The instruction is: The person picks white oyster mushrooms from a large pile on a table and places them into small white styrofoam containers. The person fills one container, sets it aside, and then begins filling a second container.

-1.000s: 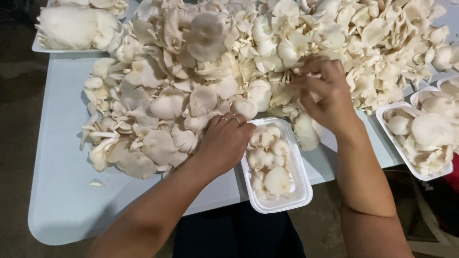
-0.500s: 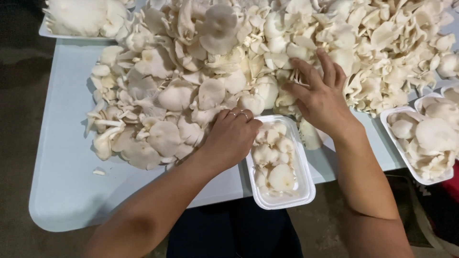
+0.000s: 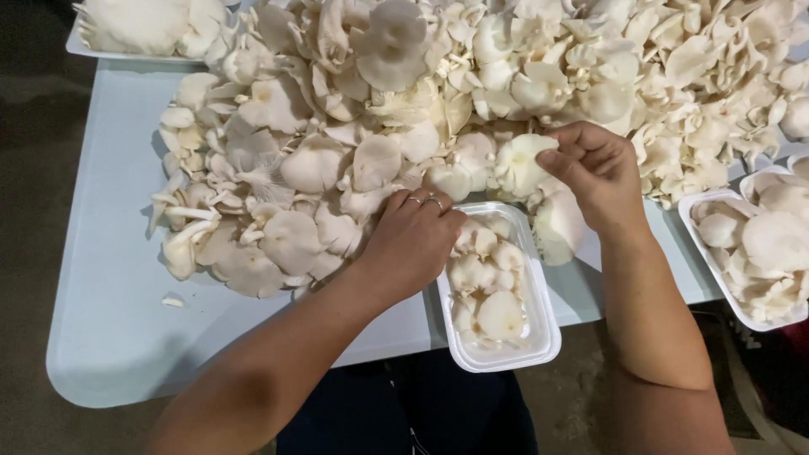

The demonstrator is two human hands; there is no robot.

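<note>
The left hand (image 3: 413, 244) rested at the near left corner of a white foam tray (image 3: 504, 291), its fingers (image 3: 421, 206) curled over the rim and onto the oyster mushrooms in it; whether they gripped one could not be told. The tray sat at the front edge of the pale blue bench (image 3: 109, 320), partly overhanging it, already holding several mushrooms. The right hand (image 3: 600, 177) was raised just beyond the tray, fingers pinched on a single oyster mushroom (image 3: 521, 164) at the edge of the large mushroom pile (image 3: 438, 93). A second filled tray (image 3: 754, 253) lay to the right, a third (image 3: 139, 29) at the far left.
</note>
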